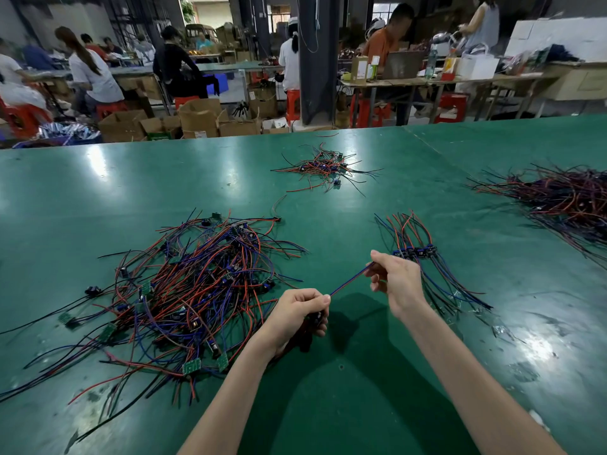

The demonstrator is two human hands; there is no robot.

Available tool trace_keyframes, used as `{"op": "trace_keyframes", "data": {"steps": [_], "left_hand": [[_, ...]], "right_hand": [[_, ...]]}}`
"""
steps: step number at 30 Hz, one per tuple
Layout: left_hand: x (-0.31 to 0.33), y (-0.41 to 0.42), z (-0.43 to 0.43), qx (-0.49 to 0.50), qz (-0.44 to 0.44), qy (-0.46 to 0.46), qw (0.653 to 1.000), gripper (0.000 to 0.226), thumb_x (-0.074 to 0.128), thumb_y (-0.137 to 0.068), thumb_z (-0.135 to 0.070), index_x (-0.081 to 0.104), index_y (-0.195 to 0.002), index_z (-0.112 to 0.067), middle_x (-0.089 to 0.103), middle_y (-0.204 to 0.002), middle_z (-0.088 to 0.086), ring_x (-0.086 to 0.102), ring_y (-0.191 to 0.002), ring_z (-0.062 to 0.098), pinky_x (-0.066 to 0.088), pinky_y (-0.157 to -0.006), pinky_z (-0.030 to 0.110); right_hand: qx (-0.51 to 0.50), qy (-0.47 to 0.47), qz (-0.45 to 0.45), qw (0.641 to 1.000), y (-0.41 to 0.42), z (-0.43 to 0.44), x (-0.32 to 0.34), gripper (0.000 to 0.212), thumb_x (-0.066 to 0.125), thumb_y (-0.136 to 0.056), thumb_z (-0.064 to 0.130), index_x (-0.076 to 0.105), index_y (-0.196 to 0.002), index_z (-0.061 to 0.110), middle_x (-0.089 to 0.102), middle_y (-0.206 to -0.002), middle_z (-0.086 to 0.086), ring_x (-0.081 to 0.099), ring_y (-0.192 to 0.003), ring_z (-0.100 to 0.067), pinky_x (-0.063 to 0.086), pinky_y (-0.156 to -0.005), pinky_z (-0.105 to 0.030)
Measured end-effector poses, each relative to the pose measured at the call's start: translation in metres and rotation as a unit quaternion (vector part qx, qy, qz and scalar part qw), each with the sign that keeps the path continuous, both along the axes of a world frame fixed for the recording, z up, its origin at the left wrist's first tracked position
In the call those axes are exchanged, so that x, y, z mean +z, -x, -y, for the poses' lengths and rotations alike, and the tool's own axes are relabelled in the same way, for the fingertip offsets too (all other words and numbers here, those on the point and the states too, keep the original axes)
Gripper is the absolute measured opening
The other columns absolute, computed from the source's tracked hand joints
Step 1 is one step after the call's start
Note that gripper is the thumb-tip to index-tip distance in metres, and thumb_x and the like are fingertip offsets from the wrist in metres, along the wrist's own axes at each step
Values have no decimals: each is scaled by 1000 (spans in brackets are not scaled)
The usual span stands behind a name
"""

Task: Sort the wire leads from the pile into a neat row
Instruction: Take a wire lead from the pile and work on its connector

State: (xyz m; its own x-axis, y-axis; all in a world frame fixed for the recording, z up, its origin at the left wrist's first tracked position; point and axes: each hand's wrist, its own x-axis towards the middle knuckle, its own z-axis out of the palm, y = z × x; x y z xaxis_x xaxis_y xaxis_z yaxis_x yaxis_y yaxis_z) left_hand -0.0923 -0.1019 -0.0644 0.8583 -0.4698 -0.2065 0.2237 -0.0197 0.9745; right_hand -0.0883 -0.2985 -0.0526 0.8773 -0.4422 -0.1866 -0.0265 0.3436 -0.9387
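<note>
Both forearms reach over the green table (98,198), right of the pile (197,284). The left hand (300,311), fingers curled, grips one end of a wire lead (349,280) at the pile's right edge. The right hand (395,280), higher and farther right of the pile, pinches the other end, drawing the lead taut. The sorted row (415,251) lies farther right of the pile.

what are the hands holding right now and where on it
One red-and-blue wire lead, stretched between both hands: the left hand grips it at its dark component end, the right hand pinches the wires further along.
</note>
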Motion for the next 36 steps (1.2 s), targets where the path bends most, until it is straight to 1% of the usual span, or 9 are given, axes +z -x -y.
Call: {"op": "trace_keyframes", "data": {"steps": [3,10,12,15,18,21,23,31,36], "left_hand": [[1,0,-1,-8,6,-4,1000,33,58,-92,-13,59,-59,-9,55,-55,7,54,-48,17,50,-50,25],[0,0,-2,-17,7,-2,1000,34,58,-92,-13,62,-57,-13,56,-56,6,54,-50,17,49,-51,25],[-1,-1,-2,-16,6,-6,1000,35,59,-92,-13,62,-57,-13,56,-55,6,55,-49,16,49,-51,25],[-1,-1,-2,-17,7,-7,1000,35,59,-91,-13,62,-57,-13,57,-55,6,55,-49,16,50,-51,25],[1,-2,-3,-19,-3,3,1000,36,59,-90,-14,61,-55,-14,56,-55,5,54,-48,16,48,-50,24],[2,-1,-5,-21,-16,14,1000,35,58,-90,-14,60,-55,-13,54,-54,6,52,-48,16,47,-50,24],[2,0,-6,-23,-18,17,999,34,58,-90,-15,59,-55,-13,54,-55,6,52,-49,17,47,-50,24],[2,0,-7,-48,-18,6,999,32,59,-89,-16,59,-57,-13,55,-56,6,54,-49,17,46,-50,23],[5,1,-8,-40,-10,-1,999,34,58,-91,-13,59,-57,-12,55,-57,6,53,-50,17,47,-51,24]], "right_hand": [[-24,77,41,996,3,-3,0,30,64,-88,8,57,-59,1,60,-49,-7,44,-38,-12,36,-35,-22],[78,-309,-79,945,-3,1,-2,31,52,-92,7,43,-63,8,46,-47,-3,36,-34,-4,22,-27,-13],[40,-202,-68,976,-3,2,-3,29,56,-90,4,46,-63,6,49,-48,-6,41,-34,-6,24,-29,-14],[-30,210,17,977,-1,1,-10,37,64,-89,12,46,-57,5,50,-51,-5,42,-44,-12,31,-43,-21],[-95,550,135,819,2,-1,-19,39,67,-88,11,42,-59,9,42,-55,-1,33,-51,-18,23,-52,-27],[-92,686,225,686,1,-3,-21,31,67,-85,3,46,-63,6,45,-61,-6,36,-55,-19,24,-55,-23],[-104,713,244,650,-2,-1,-21,28,68,-84,3,48,-64,4,47,-62,-7,41,-56,-22,28,-56,-26],[-110,681,230,687,-2,2,-23,31,68,-86,8,48,-62,5,45,-61,-3,36,-55,-16,31,-49,-27],[-59,394,97,912,-2,-2,-20,42,61,-92,17,48,-53,5,54,-50,-6,43,-47,-12,36,-52,-29]]}}
